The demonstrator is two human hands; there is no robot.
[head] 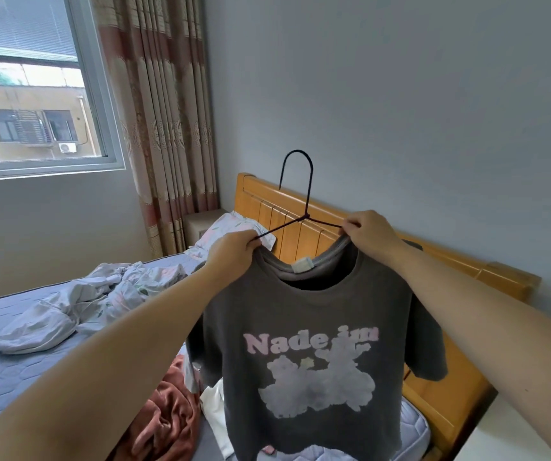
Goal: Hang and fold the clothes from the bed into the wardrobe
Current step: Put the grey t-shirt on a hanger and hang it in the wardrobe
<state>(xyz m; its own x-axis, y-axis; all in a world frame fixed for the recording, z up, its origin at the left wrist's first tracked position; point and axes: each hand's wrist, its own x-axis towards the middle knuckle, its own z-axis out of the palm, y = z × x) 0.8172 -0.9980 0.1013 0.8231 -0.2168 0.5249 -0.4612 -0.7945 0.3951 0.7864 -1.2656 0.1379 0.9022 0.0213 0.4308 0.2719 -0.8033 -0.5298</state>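
1. Grey T-shirt [317, 344] (pink print) hangs on black wire hanger [304, 207], held above our bed [18, 377].
2. Our left hand [234, 254] pinches its left shoulder.
3. Our right hand [374, 234] pinches the right.

T-shirt [314, 327] hangs before headboard [300, 221]; crumpled sheets [94, 301] lie left on bed [8, 371].

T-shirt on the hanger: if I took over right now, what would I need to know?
The left grip pinches hanger and grey T-shirt at one shoulder; right grip does the same at the other. Shirt looks threaded on the hanger, held over the bed. Still to do: hang it in the wardrobe (not in view), then the rust-red garment, white garment and crumpled pale pile on the bed.
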